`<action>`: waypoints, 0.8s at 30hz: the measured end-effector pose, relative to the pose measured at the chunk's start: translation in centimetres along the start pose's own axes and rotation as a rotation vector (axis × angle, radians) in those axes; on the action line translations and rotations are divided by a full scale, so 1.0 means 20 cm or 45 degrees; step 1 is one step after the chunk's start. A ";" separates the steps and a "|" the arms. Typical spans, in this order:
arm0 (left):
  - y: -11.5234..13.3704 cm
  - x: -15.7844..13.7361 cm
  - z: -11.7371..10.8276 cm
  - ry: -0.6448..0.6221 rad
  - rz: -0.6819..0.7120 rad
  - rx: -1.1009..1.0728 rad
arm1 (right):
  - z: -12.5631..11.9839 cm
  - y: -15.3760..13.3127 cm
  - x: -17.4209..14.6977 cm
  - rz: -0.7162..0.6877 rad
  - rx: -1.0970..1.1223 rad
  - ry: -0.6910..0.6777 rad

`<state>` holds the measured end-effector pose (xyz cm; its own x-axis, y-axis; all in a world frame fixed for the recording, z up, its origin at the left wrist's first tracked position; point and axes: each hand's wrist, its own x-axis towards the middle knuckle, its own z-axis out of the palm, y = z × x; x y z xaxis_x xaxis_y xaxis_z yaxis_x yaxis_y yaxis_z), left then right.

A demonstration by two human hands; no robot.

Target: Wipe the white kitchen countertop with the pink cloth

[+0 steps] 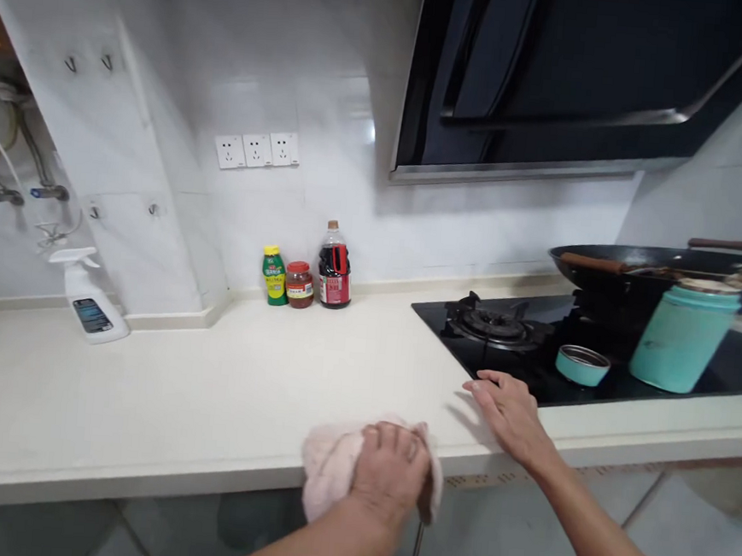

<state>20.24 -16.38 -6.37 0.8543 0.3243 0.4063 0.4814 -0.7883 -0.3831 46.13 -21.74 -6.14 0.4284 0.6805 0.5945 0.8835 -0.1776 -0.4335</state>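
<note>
A pale pink cloth [327, 467] lies bunched over the front edge of the white countertop [220, 403], part of it hanging down. My left hand [388, 468] presses on it from above, fingers curled into the fabric. To the right, my right hand [508, 413] hovers by the front left corner of the black gas stove [535, 385], fingers stretched out and holding nothing. Whether its fingertips touch the surface I cannot tell. Near this hand sits a small round turquoise lid [582, 367], with a turquoise canister [684, 341] farther right.
Against the wall stand a green bottle [274, 277], a red-lidded jar [299, 286] and a dark sauce bottle [335, 271]. A white spray bottle [90, 299] is at the left. A wok [628, 281] rests on the stove beneath the range hood [554, 78].
</note>
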 end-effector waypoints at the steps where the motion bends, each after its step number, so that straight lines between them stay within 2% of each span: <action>1: 0.09 0.09 0.02 0.054 0.044 0.013 | 0.00 0.00 0.00 0.002 0.013 0.006; 4: 0.32 0.31 0.05 0.125 0.153 0.017 | 0.01 0.03 0.01 0.029 0.059 0.003; 6: 0.40 0.40 0.06 0.120 0.185 0.008 | 0.02 0.06 0.02 0.077 0.080 -0.008; 8: 0.42 0.42 0.05 0.133 0.213 -0.018 | 0.02 0.08 0.02 0.112 0.081 -0.020; 10: 0.39 0.39 0.03 0.153 0.240 -0.067 | 0.03 0.09 0.02 0.101 0.061 -0.031; 15: 0.13 0.15 -0.02 0.107 0.275 -0.141 | 0.03 0.09 0.01 0.028 -0.002 -0.053; 21: -0.36 -0.32 0.00 -0.097 0.099 -0.073 | 0.03 0.06 -0.01 -0.033 0.004 -0.051; 24: -0.60 -0.57 0.05 -0.082 -0.002 -0.038 | 0.01 0.04 -0.01 -0.048 0.037 -0.056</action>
<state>4.85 -10.13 -7.16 0.8650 0.3575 0.3521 0.4772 -0.8030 -0.3571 46.67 -21.93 -6.71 0.3854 0.7172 0.5805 0.8927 -0.1308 -0.4312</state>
